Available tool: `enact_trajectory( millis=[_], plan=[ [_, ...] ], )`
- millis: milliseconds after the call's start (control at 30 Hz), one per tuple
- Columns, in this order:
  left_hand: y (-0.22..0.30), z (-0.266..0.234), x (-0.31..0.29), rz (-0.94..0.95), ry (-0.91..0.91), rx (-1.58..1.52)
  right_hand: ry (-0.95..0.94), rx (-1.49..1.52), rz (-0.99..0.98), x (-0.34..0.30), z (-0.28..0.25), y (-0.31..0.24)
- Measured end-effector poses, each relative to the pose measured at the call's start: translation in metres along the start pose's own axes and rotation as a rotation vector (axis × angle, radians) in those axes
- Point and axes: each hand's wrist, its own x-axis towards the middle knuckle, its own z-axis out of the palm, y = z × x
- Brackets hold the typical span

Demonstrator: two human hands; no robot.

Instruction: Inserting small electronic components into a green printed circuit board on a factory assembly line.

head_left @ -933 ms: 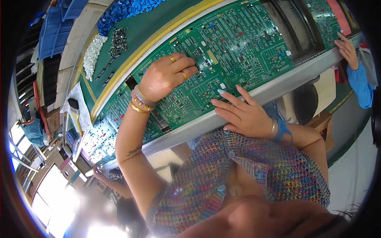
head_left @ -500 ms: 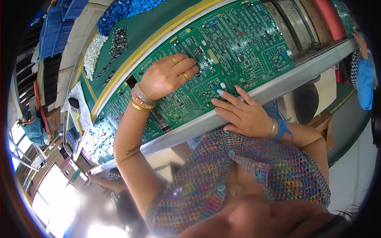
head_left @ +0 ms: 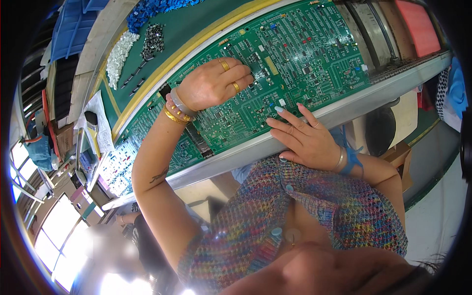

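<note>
A large green circuit board (head_left: 324,69), covered with small components, lies in front of me between metal rails. My left hand (head_left: 209,86), wearing gold rings and bracelets, is over its left part, fingers bent together and pointing down at the components. The fingertips are mostly hidden, so whether a part is between them does not show. My right hand (head_left: 309,140) rests at the near metal rail (head_left: 339,113) with its fingers spread, tips reaching the board's near edge, and holds nothing.
Piles of blue connectors (head_left: 157,12), white connectors (head_left: 118,61) and small black parts (head_left: 153,42) lie on the green surface beyond the board. More populated boards (head_left: 130,164) continue at left. A pink-red block (head_left: 418,29) sits at far right, near a blue sleeve (head_left: 458,91).
My hands and the board appear slightly farther right in the view, with the hands nearly unchanged in pose. Another person's hand at the far right is no longer in view.
</note>
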Motion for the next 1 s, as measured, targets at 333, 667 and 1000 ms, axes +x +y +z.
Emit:
enact_trajectory(
  millis=[333,667,1000],
  plan=[
    [-0.005,-0.003,0.002,0.078,-0.014,0.011,0.012,-0.021,-0.002,0.001,0.001,0.001],
    [-0.001,-0.003,-0.005,0.058,-0.004,-0.02,0.022,0.005,-0.001,0.001,0.001,0.001],
    [0.007,-0.005,-0.019,-0.099,-0.026,-0.07,0.02,-0.014,-0.008,0.002,0.002,-0.001]
  ],
)
